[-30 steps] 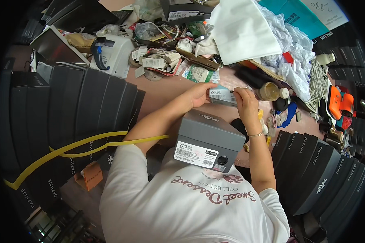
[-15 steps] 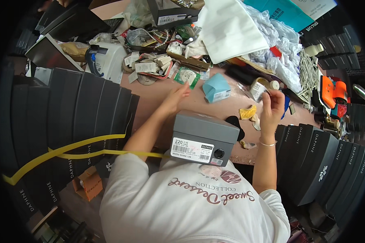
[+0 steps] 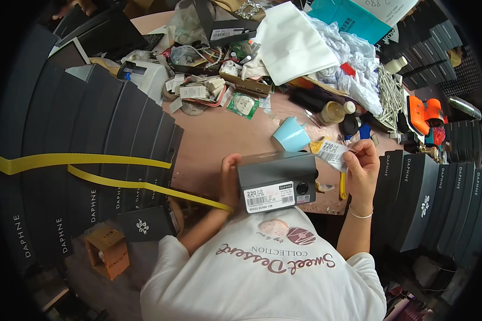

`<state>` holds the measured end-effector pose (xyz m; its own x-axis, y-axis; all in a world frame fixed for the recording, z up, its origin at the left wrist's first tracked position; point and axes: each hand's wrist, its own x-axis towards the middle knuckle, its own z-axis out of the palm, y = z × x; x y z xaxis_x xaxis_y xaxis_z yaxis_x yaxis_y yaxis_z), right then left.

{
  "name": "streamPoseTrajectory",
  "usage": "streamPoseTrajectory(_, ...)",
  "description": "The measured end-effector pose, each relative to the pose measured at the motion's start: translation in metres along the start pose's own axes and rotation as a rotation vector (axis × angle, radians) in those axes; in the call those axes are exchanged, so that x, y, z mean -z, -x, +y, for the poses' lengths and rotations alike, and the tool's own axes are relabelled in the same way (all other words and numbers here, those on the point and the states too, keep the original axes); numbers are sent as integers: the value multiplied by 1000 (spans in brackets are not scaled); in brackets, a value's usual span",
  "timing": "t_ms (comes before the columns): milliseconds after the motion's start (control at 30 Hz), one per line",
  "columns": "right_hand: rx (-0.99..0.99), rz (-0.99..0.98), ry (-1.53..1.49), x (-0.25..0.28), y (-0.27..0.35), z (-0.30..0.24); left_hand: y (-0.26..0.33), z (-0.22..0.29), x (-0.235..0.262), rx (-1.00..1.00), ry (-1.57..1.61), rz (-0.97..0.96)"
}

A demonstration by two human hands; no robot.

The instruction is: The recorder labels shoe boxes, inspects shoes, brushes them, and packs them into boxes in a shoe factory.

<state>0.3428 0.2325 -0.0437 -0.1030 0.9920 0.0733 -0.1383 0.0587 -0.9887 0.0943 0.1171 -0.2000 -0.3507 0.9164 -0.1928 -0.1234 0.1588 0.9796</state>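
Observation:
A grey shoebox [image 3: 276, 168] with a white label [image 3: 269, 197] on its near end sits in front of my chest. My left hand [image 3: 231, 167] is pressed to the box's left side, its fingers partly hidden by the edge. Between the thumb and fingers of my right hand [image 3: 362, 159] is a white printed sticker label [image 3: 332, 153], held above the table to the right of the box. Just beyond the box stands a light blue folded piece [image 3: 291, 135].
Dark shoeboxes are stacked at left [image 3: 85, 123] and right [image 3: 412, 198]. A yellow strap [image 3: 112, 159] crosses the left stack. Farther back lie a green packet [image 3: 243, 105], paper tags [image 3: 193, 92], a glass jar [image 3: 333, 113], white sheets [image 3: 294, 43] and an orange tape dispenser [image 3: 424, 115].
My left hand has come back from near the green packet to the box's left side. My right hand has brought the label closer, and its printed face now shows.

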Motion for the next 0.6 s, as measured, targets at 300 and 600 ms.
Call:
streamPoseTrajectory(300,-164,-17,208,13,35,-8,2,84,37,-694,-498,-545)
streamPoseTrajectory(600,-213,-107,77,-27,44,-11,-3,90,48,-655,-540,-657)
